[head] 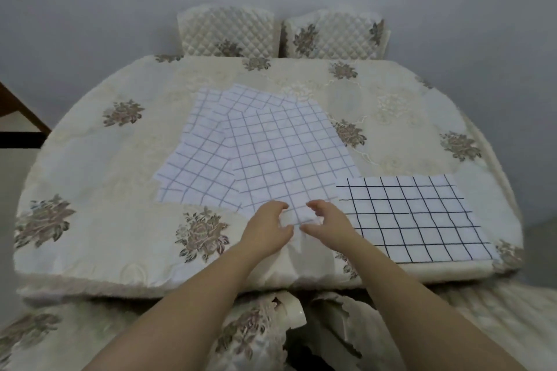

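Several white cloths with a thin grey grid (280, 147) lie fanned and overlapping on the middle of a cream floral bedspread (120, 178). My left hand (266, 226) and my right hand (327, 220) meet at the near corner of the topmost cloth, fingers curled around its edge, which looks slightly bunched between them. To the right lies a folded white cloth with a bold black grid (413, 217), flat and apart from my hands.
Two quilted cream pillows (226, 31) (334, 34) stand against the grey wall at the far end. The bed's near edge runs just under my forearms, with rumpled floral fabric (256, 328) below. A dark wooden piece (21, 120) shows at the left.
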A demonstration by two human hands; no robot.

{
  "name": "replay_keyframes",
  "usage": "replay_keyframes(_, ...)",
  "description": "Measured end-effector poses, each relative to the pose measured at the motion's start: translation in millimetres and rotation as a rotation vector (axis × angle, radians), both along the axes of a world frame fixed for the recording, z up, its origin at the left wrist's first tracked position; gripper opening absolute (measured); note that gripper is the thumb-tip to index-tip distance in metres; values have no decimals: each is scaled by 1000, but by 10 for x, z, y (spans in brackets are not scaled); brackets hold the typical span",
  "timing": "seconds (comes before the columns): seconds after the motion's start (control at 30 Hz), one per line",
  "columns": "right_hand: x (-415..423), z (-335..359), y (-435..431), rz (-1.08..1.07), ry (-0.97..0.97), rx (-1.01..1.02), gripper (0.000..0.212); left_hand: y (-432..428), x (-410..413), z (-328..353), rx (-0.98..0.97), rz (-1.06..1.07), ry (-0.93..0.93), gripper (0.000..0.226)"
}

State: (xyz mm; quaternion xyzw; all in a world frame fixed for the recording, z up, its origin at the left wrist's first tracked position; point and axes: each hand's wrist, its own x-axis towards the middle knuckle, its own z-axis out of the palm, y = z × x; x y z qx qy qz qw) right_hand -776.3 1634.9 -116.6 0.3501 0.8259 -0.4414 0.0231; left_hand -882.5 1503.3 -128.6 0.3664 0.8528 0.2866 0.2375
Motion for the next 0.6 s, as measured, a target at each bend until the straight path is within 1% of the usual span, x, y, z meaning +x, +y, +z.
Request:
replay_keyframes(0.1, 39, -49, 36, 175, -122, 167, 73, 38, 46, -135, -115, -231, 131, 73)
replay_keyframes(0.17, 35, -100, 94, 257, -198, 228, 78, 103, 37, -201, -191, -328, 243, 79)
replay_keyframes(0.23, 21, -152, 153, 339, -256, 270, 80, 175, 25, -259, -264, -389, 292, 79)
replay_keyframes(0.37, -25, -236, 222, 482, -299, 402, 72, 280, 14, -364, -353, -444, 342, 75)
replay_keyframes(0.53, -69, -363, 247, 531, -241, 548, 63, 366, 77, -434, -295, -382, 430, 61)
replay_keyframes(0.6, -83, -387, 227, 537, -199, 563, 55, 384, 76, -458, -259, -350, 430, 56)
